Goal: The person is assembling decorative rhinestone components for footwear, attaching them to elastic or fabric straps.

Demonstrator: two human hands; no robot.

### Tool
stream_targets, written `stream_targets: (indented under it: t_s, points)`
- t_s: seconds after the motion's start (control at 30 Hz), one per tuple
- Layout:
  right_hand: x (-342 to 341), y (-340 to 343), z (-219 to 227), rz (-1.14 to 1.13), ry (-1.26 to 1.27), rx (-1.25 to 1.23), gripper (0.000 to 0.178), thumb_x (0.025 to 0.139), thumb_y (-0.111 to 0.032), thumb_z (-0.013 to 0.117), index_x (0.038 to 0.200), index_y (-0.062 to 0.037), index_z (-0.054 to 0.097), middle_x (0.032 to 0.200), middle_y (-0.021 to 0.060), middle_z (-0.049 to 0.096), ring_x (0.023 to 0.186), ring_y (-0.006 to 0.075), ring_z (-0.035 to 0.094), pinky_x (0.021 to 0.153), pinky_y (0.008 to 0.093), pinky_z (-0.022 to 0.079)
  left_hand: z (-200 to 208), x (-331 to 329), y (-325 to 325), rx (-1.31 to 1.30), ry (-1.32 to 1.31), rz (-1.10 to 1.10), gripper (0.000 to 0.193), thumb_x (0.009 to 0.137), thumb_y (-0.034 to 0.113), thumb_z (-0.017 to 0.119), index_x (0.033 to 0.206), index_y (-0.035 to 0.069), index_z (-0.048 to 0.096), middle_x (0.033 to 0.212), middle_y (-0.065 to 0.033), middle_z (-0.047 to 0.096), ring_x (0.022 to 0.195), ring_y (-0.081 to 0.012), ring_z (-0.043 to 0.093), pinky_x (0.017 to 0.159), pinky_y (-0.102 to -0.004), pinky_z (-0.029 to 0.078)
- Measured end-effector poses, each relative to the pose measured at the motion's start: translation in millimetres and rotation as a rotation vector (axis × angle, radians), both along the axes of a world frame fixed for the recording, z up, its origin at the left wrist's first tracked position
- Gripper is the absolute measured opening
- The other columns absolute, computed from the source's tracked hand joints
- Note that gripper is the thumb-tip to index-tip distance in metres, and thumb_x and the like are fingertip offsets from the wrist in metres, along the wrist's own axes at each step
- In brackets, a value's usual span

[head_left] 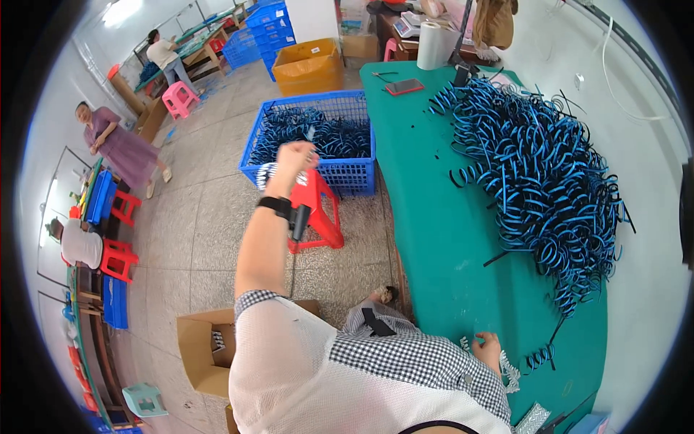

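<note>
My left hand (295, 157) is stretched forward above a red stool (327, 217), in front of the blue basket (347, 173). Its fingers are curled closed and blurred; what they hold, if anything, I cannot make out. Black-and-white striped coils (266, 174) show beside that wrist; whether they hang or lie on the stool is unclear. Close to my body, my right hand (489, 352) rests at the green table's (448, 275) near edge, fingers loosely curled and apart. White-and-black coiled strips (510, 372) lie next to it, partly hidden by my sleeve.
Blue-and-black coils form a big heap (549, 181) on the table's right and fill the basket. A phone (405, 87) and pliers (383, 74) lie at the far end. An open cardboard box (191, 354) stands on the floor at left. Other people (119, 141) are across the room.
</note>
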State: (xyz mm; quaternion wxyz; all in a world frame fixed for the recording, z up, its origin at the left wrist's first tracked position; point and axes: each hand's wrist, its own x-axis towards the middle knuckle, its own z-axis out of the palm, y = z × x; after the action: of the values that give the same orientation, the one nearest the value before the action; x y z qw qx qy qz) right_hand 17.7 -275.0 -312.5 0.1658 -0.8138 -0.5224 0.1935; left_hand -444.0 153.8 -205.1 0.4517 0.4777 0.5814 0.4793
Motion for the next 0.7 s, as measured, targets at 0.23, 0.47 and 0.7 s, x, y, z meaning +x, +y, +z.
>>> stream_targets:
  t_s: [0.23, 0.47, 0.7]
  points:
    - [-10.7, -1.3, 16.2, -0.037, 0.099, -0.045, 0.019, 0.072, -0.01, 0.06, 0.088, 0.0005, 0.062, 0.088, 0.0161, 0.057, 0.063, 0.0249, 0.058, 0.057, 0.0363, 0.047, 137.6, -26.4, 35.6, 0.358, 0.242, 0.077, 0.023, 0.083, 0.019, 0.056, 0.09, -0.001, 0.065, 0.07, -0.0087, 0.064, 0.059, -0.0118, 0.061, 0.055, -0.0215, 0.049]
    - [-28.3, 14.0, 44.1, -0.037, 0.138, 0.104, 0.016, 0.073, -0.005, 0.061, 0.087, 0.0016, 0.061, 0.085, 0.0156, 0.059, 0.063, 0.0247, 0.058, 0.055, 0.0353, 0.046, 103.3, 59.2, -54.6, 0.056, 0.118, -0.412, 0.019, 0.079, 0.011, 0.058, 0.093, -0.003, 0.061, 0.077, -0.0112, 0.064, 0.069, -0.0168, 0.062, 0.064, -0.0298, 0.053]
    - [-59.3, 48.4, 71.4, 0.032, 0.468, 0.194, 0.023, 0.076, -0.006, 0.063, 0.097, 0.0021, 0.057, 0.085, 0.0126, 0.06, 0.065, 0.0162, 0.059, 0.056, 0.0282, 0.046, 23.0, 175.8, -172.6, -0.281, -0.197, -0.804, 0.025, 0.087, 0.019, 0.053, 0.096, -0.003, 0.061, 0.078, -0.0109, 0.064, 0.068, -0.0158, 0.064, 0.06, -0.0251, 0.053]
